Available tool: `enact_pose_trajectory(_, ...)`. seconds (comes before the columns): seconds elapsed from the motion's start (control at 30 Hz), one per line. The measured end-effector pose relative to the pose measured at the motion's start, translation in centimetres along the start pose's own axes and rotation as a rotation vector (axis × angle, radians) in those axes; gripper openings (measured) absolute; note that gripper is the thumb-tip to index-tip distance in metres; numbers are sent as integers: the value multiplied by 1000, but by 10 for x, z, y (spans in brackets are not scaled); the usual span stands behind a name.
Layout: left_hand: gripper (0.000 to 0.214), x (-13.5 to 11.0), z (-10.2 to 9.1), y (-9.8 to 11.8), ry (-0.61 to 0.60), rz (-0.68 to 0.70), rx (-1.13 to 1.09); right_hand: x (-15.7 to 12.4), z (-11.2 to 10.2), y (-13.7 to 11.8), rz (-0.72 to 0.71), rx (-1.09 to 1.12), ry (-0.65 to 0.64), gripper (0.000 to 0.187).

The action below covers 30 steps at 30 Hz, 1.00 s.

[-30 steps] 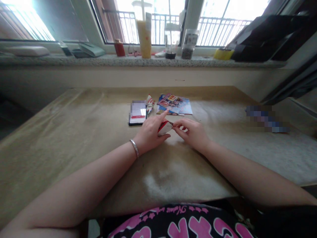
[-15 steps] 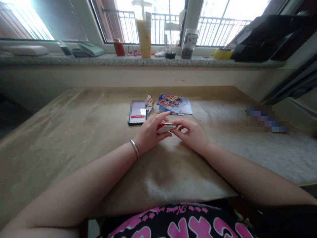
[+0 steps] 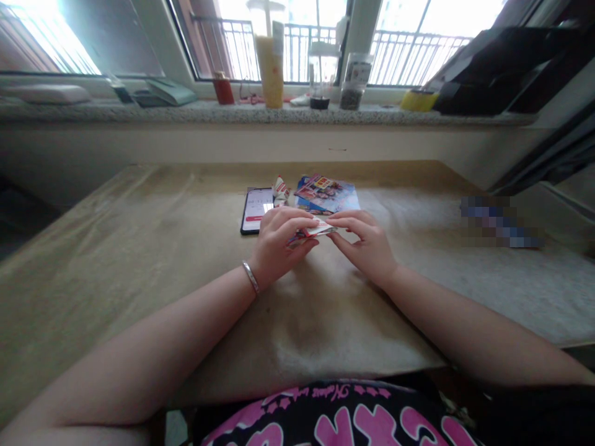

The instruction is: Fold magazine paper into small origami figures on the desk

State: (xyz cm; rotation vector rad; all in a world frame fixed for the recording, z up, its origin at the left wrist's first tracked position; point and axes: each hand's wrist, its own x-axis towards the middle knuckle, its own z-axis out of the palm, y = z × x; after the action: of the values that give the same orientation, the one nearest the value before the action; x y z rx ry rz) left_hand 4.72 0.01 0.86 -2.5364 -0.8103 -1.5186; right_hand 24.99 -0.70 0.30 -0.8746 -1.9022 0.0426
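Observation:
Above the table in front of me, a small folded piece of printed paper (image 3: 321,228), white with red, is between my two hands. My left hand (image 3: 280,240), with a silver bangle at the wrist, pinches its left side between thumb and fingers. At the paper's right tip, the fingers and thumb of my right hand (image 3: 367,244) close on the edge. Just beyond my left hand lies a phone (image 3: 255,201) with a lit screen. A second folded paper shape (image 3: 281,191), red and white, sits beside the phone. Colourful printed sheets (image 3: 332,195) overlap behind my hands.
A beige cover lies over the table (image 3: 162,248). At the right is a blurred-out bluish item (image 3: 499,222). Along the windowsill (image 3: 288,115) stand a tall yellow-filled cup (image 3: 270,71), a red-capped jar (image 3: 223,90), clear containers (image 3: 351,83) and a black bag (image 3: 493,74).
The folded paper has tilted, showing more of its white top face. My left hand has turned and its fingers have curled down over it; my right fingers have shifted along its right tip.

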Motion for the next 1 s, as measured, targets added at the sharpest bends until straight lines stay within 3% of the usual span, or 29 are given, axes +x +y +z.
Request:
enact_pose_trajectory(0.23, 20, -1, 3, -1, -23, -29, -168, 3, -5, -2, -113, 33, -38, 19)
enact_pose_trajectory(0.47, 46, -3, 6, -5, -8, -77, -145, 3, -5, -2, -134, 38, -15, 21)
enact_pose_trajectory(0.73, 35, -4, 4, -2, 0, -114, -186, 3, -7, -1, -156, -37, -10, 24)
enact_pose_trajectory(1.0, 24, -1, 3, 1, 1, -36, -206, 4, -7, 0, -237, -63, -66, 29)
